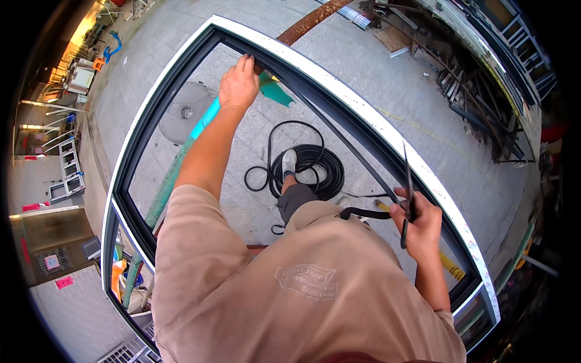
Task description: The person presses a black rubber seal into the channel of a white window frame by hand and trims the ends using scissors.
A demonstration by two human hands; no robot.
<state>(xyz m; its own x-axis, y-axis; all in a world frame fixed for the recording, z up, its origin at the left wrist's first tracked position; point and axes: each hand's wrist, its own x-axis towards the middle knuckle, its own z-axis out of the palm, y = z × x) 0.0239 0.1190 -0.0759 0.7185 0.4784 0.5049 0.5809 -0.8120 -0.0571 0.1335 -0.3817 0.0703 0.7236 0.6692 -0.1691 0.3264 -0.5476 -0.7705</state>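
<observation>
One black rubber strip slants toward ten o'clock from beside the right hand, which holds scissors, toward the left hand, whose grip I can't tell.

Grey concrete floor, pale left wall, yellow upper-left light

Tan printed T-shirt, grey shorts
</observation>
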